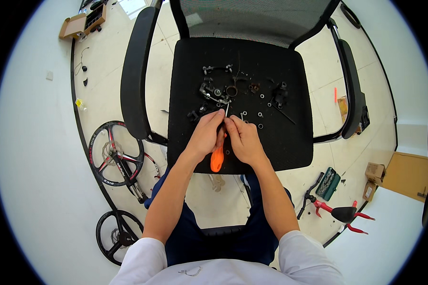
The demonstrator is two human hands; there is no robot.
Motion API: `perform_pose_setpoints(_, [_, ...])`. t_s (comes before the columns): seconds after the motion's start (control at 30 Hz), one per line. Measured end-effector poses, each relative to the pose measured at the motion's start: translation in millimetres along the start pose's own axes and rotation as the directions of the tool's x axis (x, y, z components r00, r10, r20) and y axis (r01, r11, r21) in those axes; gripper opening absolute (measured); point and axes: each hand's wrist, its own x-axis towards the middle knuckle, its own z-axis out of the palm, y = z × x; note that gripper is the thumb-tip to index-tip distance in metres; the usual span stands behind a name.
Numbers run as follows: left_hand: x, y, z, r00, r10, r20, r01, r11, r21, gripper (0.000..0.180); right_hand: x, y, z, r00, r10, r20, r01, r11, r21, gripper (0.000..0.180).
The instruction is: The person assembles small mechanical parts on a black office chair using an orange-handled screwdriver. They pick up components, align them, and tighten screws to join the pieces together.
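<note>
An orange-handled screwdriver (pixel 217 160) lies between my hands over the chair seat, its thin metal shaft pointing away from me. My left hand (pixel 205 135) is closed round it, fingers curled by the handle. Against it, my right hand (pixel 246 141) is closed in a pinch near the shaft; what its fingertips hold is hidden. Just beyond the fingertips lies a greasy metal linkage, apparently a bicycle derailleur (pixel 215 92). A rusty ring (pixel 231 90) and a small brown part (pixel 255 88) sit past it. Several small washers (pixel 260 114) are scattered to the right.
The black office chair seat (pixel 280 147) holds the parts, between two armrests (pixel 139 71). A black mechanism (pixel 280 95) and thin rod (pixel 284 114) lie at its right. On the floor are a spoked wheel (pixel 96 164), a green toolbox (pixel 328 184) and a red frame (pixel 324 206).
</note>
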Motion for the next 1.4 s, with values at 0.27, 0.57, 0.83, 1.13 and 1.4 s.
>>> perform_pose_setpoints(0.27, [-4.0, -8.9, -16.2, 0.782, 0.581, 0.226, -0.609, 0.633, 0.478, 0.048, 3.1, 19.4, 14.4, 0.981, 0.07, -0.182, -0.05, 0.992, 0.115, 0.034])
perform_pose_setpoints(0.57, [-9.3, 0.9, -15.8, 0.872, 0.449, 0.194, -0.468, 0.651, 0.597, 0.04, 5.6, -15.1, -6.6, 0.736, 0.616, 0.281, -0.635, 0.485, 0.601, 0.037])
perform_pose_setpoints(0.83, [-6.1, -3.2, -9.9, 0.771, 0.617, 0.159, -0.524, 0.472, 0.709, 0.025, 6.1, -13.9, -10.3, 0.731, 0.582, 0.357, -0.647, 0.422, 0.636, 0.036])
perform_pose_setpoints(1.13, [5.8, -21.4, -10.2, 0.706, 0.703, 0.086, -0.467, 0.37, 0.803, 0.012, -5.3, -15.9, 12.0, 0.685, 0.596, 0.419, -0.692, 0.352, 0.631, 0.021])
perform_pose_setpoints(1.4, [-2.7, -5.4, -5.4, 0.515, 0.857, 0.011, -0.463, 0.268, 0.845, 0.019, -6.3, -3.0, 29.5, 0.949, 0.315, 0.017, -0.308, 0.914, 0.265, 0.039])
